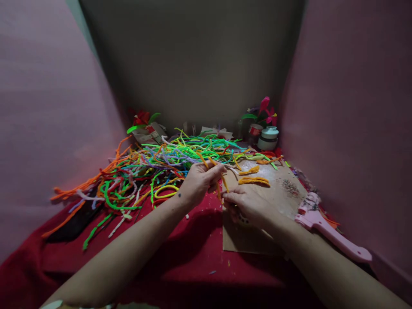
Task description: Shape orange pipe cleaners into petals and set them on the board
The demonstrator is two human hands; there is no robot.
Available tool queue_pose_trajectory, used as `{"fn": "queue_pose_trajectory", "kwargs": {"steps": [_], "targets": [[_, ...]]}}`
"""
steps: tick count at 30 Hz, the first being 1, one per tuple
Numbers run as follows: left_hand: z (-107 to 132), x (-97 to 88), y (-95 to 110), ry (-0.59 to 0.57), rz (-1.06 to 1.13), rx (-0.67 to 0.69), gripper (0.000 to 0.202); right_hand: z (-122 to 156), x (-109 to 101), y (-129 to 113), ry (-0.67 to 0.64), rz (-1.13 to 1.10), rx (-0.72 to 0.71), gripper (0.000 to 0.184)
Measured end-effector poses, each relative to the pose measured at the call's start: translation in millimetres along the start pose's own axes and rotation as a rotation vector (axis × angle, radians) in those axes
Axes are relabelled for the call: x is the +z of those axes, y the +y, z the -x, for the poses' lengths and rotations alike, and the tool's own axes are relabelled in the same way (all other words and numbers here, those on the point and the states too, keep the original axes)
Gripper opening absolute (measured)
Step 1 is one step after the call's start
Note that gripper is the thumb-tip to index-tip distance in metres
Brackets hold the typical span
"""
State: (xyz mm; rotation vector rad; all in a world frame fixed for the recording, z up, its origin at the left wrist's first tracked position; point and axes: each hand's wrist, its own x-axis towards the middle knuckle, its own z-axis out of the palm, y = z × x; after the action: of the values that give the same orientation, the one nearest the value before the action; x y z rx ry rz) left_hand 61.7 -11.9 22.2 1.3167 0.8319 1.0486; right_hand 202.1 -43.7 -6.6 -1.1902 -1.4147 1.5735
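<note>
My left hand (200,182) is closed, pinching an orange pipe cleaner (225,183) between thumb and fingers. Just below and to its right, my right hand (246,202) grips the lower end of the same pipe cleaner. Bent lengths stick up past the left fingertips and run down between the hands. Beyond the right hand, a folded bundle of orange pipe cleaners (254,182) lies on a cardboard sheet (236,238), with a smaller orange bundle (249,171) behind it. The right palm is hidden from view.
A tangled heap of coloured pipe cleaners (193,150) spreads behind and left of my hands on a red cloth (193,266). At right lies a pink plastic tool (334,235). Along the back stand a lidded jar (268,138), pink flowers (265,104) and a red flower (141,117).
</note>
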Motion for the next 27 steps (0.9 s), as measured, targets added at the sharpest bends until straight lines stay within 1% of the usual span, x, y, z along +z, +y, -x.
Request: {"fn": "queue_pose_trajectory", "kwargs": {"steps": [3, 5, 9, 10, 13, 15, 17, 20, 23, 27], "targets": [[0, -2.0, 1, 0.051, 0.083, -0.046, 0.025, -3, 0, 6, -0.081, -0.145, -0.003, 0.03], [-1, -4.7, 1, 0.065, 0.133, -0.068, 0.026, -6, -1, 10, -0.119, -0.268, 0.013, 0.025], [-1, -11.0, 2, 0.017, 0.173, -0.074, 0.026, -8, -2, 13, -0.153, -0.399, 0.069, 0.016], [-1, -12.3, 2, -0.003, 0.177, -0.071, 0.026, -9, -3, 13, -0.187, -0.449, 0.098, 0.015], [0, -15.3, 1, -0.033, 0.194, -0.042, 0.026, -9, -4, 13, -0.346, -0.628, 0.199, 0.021], [-1, -16.7, 0, -0.041, 0.209, -0.021, 0.026, -10, -5, 15, -0.407, -0.715, 0.226, 0.023], [-1, -17.8, 0, -0.045, 0.22, -0.017, 0.026, -12, -5, 16, -0.389, -0.779, 0.21, 0.019], [0, -18.4, 1, -0.045, 0.228, -0.032, 0.026, -14, -4, 18, -0.293, -0.815, 0.2, 0.01], [2, -17.3, 4, -0.002, 0.221, -0.069, 0.025, -14, -2, 17, -0.209, -0.77, 0.223, 0.005], [5, -16.0, 8, 0.055, 0.204, -0.089, 0.027, -13, 2, 11, -0.162, -0.632, 0.213, 0.008]]}}
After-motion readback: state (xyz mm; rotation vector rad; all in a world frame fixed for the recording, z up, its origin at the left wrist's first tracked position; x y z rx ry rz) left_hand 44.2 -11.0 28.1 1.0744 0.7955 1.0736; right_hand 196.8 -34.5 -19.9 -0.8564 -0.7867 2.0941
